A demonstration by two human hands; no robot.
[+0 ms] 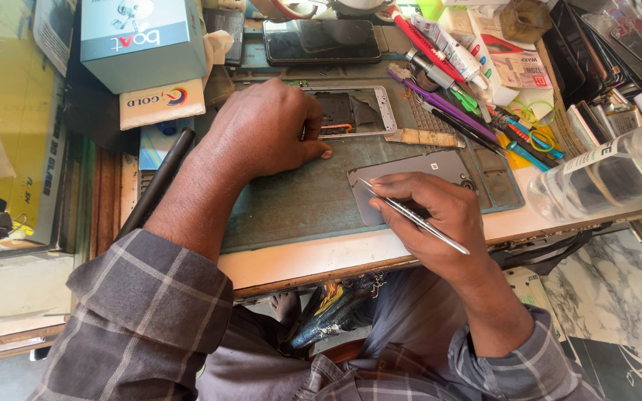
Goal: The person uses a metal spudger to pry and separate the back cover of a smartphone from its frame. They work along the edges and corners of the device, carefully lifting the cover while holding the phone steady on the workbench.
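Observation:
My left hand (pixel 265 130) rests on the green work mat (pixel 291 204), its fingers pressing the left end of an opened white phone frame (pixel 354 111). A pair of metal tweezers (pixel 414 216) is gripped in my right hand (pixel 436 215), with the tips pointing up and left. That hand lies over a grey phone back cover (pixel 429 167) set on the mat just below the frame. Both forearms wear rolled plaid sleeves.
A clear plastic bottle (pixel 607 178) lies at the right edge. Several tools, pens and screwdrivers (pixel 458 104) crowd the back right. A dark phone (pixel 321 41) lies at the back. Boxes (pixel 143 44) stack at the back left, and a black rod (pixel 159 182) lies left.

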